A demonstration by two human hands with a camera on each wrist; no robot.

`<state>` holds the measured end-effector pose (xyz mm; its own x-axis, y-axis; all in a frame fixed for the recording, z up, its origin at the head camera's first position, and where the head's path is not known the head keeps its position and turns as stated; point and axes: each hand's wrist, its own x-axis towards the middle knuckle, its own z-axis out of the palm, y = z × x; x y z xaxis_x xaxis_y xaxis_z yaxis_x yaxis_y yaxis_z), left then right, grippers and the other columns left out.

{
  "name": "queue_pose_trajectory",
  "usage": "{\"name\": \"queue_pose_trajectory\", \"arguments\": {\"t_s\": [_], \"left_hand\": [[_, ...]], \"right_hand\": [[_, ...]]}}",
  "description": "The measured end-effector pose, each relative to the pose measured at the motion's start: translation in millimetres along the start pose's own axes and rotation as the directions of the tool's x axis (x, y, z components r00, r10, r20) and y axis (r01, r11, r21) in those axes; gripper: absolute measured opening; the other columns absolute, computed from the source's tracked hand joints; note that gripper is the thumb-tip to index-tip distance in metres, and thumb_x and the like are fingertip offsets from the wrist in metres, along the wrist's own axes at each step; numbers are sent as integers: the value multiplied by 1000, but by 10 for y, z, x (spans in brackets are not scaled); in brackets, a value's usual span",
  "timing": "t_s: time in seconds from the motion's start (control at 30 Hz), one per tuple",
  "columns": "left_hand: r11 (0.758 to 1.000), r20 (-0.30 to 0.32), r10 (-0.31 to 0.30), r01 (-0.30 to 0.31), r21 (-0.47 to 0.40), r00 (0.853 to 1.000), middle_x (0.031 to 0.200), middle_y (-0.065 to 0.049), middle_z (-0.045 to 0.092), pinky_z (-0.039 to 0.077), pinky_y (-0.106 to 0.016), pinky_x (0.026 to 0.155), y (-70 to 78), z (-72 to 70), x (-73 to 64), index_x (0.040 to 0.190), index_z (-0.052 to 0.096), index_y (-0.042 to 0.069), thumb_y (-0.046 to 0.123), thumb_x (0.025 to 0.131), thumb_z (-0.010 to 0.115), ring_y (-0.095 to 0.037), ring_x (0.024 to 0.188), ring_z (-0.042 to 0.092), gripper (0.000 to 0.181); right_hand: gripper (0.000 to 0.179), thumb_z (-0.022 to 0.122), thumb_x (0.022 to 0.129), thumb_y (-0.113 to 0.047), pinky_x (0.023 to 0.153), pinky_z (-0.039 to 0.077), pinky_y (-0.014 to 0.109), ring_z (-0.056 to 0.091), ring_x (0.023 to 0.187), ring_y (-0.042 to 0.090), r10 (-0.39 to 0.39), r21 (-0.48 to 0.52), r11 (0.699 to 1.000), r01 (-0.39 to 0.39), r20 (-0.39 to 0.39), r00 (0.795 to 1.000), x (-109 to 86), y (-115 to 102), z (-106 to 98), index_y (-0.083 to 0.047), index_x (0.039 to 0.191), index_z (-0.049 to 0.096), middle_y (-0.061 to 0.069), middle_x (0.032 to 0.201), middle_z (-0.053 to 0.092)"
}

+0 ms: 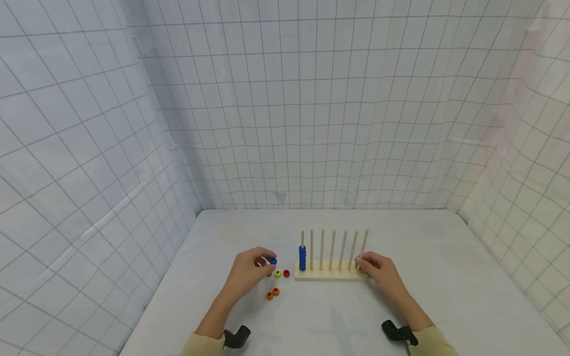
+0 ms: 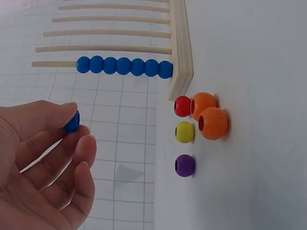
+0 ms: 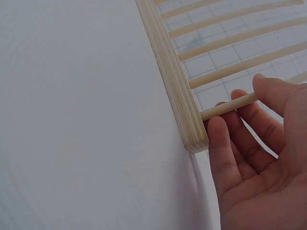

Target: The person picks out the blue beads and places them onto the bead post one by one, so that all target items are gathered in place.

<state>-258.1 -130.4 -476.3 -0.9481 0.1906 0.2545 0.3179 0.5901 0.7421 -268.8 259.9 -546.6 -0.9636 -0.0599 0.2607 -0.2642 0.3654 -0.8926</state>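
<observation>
My left hand [image 1: 249, 271] pinches a blue bead [image 2: 72, 122] between thumb and forefinger, left of a wooden peg rack [image 1: 330, 278]. The bead is held above the table, its hole partly visible in the left wrist view. A stack of several blue beads [image 2: 123, 66] fills most of the rack's leftmost peg; the other pegs carry no beads. At the rack's right end, my right hand [image 1: 378, 269] holds the rightmost peg [image 3: 230, 105] low down, thumb on one side and fingers on the other. One fingertip is close to the base; contact cannot be made out.
Loose beads lie on the white table [image 1: 311, 326] left of the rack: a red bead [image 2: 183, 106], a yellow bead [image 2: 185, 132], a purple bead [image 2: 185, 166] and two orange beads, the nearer orange bead [image 2: 214, 123] touching the other. Grid-patterned cloth walls [image 1: 303, 123] enclose the table's back and sides.
</observation>
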Motion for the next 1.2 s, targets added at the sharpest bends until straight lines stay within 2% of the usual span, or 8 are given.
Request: {"name": "queue_pose_trajectory", "arguments": {"t_s": [0.23,0.47,0.57,0.73,0.87,1.03,1.2], "left_hand": [[1000,-26,6,-6,-17,1000,87,8,65,52,-28,62,100,6,74,108,75,19,13,85,81,-14,74,59,24],[998,-46,45,-47,-40,998,89,8,65,54,-27,63,204,18,136,108,75,21,14,86,81,-15,78,58,24],[996,-56,73,-76,-45,996,90,9,65,55,-27,63,243,22,161,108,75,21,13,86,81,-15,78,58,24],[993,-65,102,-106,-49,993,91,10,66,54,-28,66,304,22,218,110,75,20,15,87,81,-14,79,59,24],[992,-77,116,-120,-47,990,92,10,66,54,-29,68,365,27,257,109,75,21,15,87,81,-13,80,60,24],[990,-85,124,-129,-55,989,92,11,66,55,-29,68,416,47,304,110,74,22,16,87,80,-13,80,60,24],[986,-97,151,-157,-63,984,95,12,67,55,-29,71,453,72,346,110,75,22,16,87,80,-10,81,61,24]], "right_hand": [[20,67,99,-21,63,47,23,55,75,11,14,-16,1000,-14,-5,1000,-1,-48,2,-2,102,73,14,89,69],[20,66,99,-15,64,48,24,57,77,19,35,-7,999,-35,16,999,-72,-359,-18,4,103,71,21,91,68],[20,66,99,-15,64,47,24,57,76,19,34,-7,999,-34,16,999,-87,-410,-22,4,103,71,21,90,68],[20,67,99,-17,63,47,24,55,75,14,37,-7,999,-36,5,999,-36,-220,-14,2,103,72,21,91,68],[21,68,98,-21,63,46,24,55,75,11,24,-9,1000,-24,-7,1000,6,-31,-2,-2,102,73,15,90,69],[21,69,97,-27,64,48,24,56,76,12,20,-5,1000,-20,-7,1000,6,-18,-3,-6,101,73,9,89,69],[22,69,97,-28,64,48,24,56,76,13,10,-6,1000,-10,-3,1000,3,-28,0,-6,100,73,9,89,69]]}}
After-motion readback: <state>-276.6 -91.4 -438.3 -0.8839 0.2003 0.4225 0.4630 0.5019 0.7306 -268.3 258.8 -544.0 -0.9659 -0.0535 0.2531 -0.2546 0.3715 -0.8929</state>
